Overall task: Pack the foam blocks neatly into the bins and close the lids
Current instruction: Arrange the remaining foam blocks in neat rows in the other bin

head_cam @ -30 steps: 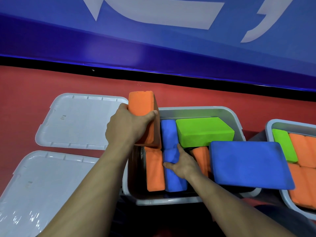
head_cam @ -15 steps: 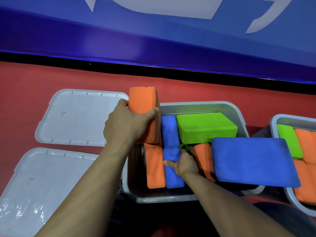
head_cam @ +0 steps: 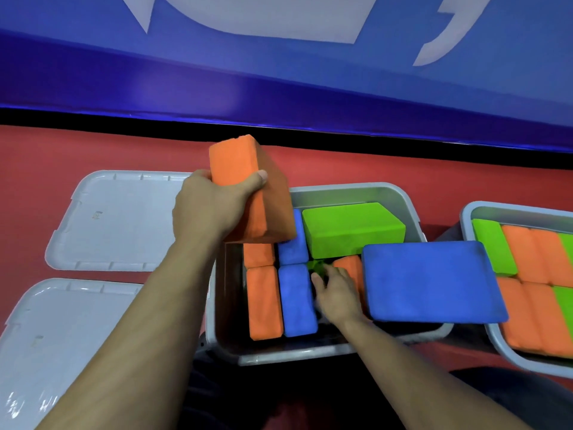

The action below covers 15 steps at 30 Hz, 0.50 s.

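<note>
My left hand (head_cam: 210, 209) grips an orange foam block (head_cam: 235, 162), held tilted above the far left corner of the grey bin (head_cam: 347, 189). Inside the bin, orange (head_cam: 263, 302) and blue (head_cam: 296, 299) blocks stand on edge in rows. My right hand (head_cam: 338, 296) is down in the gap between the blue row and another orange block (head_cam: 350, 265), fingers extended toward a green block low in the gap. A green block (head_cam: 350, 228) lies on top at the back. A large blue block (head_cam: 431, 280) lies flat across the bin's right rim.
A second grey bin (head_cam: 465, 212) at the right holds several orange and green blocks. Two grey lids lie on the red floor to the left, one far (head_cam: 124, 218) and one near (head_cam: 62, 336). A blue wall runs behind.
My left hand has lifted the orange block higher and tilted it. My right hand has slid off the blue block to the right, into the gap beside it.
</note>
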{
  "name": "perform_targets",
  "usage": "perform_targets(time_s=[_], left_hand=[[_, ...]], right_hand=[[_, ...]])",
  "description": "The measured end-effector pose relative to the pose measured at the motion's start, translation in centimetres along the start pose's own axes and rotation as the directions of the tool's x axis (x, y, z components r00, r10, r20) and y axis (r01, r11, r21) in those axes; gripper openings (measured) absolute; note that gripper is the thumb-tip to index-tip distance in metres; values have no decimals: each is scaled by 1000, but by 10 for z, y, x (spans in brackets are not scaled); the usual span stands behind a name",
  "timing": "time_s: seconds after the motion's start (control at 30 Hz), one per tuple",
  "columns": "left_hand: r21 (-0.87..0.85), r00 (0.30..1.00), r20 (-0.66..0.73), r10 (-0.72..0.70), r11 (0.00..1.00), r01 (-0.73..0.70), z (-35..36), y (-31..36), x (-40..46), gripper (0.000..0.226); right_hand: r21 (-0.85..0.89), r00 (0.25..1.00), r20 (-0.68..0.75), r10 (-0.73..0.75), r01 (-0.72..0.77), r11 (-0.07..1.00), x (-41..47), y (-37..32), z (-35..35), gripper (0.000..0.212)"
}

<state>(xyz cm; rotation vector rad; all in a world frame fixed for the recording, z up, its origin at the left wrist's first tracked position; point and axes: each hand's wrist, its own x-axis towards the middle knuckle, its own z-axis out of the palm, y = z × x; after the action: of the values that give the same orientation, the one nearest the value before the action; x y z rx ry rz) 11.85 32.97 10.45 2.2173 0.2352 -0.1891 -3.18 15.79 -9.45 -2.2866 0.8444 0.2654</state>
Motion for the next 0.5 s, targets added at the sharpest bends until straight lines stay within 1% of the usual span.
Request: perform_targets(time_s=[0.07, 0.13, 0.2, 0.27, 0.4, 0.5], left_hand=[[-14, 999, 39, -21, 1000, 22, 8, 4, -3, 71], [5, 997, 63, -33, 999, 33, 17, 7, -8, 81], [31, 997, 69, -40, 999, 38, 24, 8, -11, 85], [45, 996, 75, -52, 998, 49, 26, 7, -11, 87], [35, 994, 87, -68, 997, 65, 24, 2, -8, 89], [30, 993, 96, -68, 997, 66, 22, -1, -7, 88]], right_hand=[[-35, 997, -67, -26, 23, 999, -4, 5, -9, 48], [-65, 994, -89, -61, 55, 996, -10, 8, -11, 51], [-105, 989, -116, -94, 82, 991, -14, 10, -9, 54], [-139, 993, -100, -62, 47, 989, -15, 12, -9, 62], [-200, 1000, -13, 21, -23, 979, -10, 18, -7, 80], [-278, 998, -38, 50, -59, 959, -9, 19, -2, 85]])
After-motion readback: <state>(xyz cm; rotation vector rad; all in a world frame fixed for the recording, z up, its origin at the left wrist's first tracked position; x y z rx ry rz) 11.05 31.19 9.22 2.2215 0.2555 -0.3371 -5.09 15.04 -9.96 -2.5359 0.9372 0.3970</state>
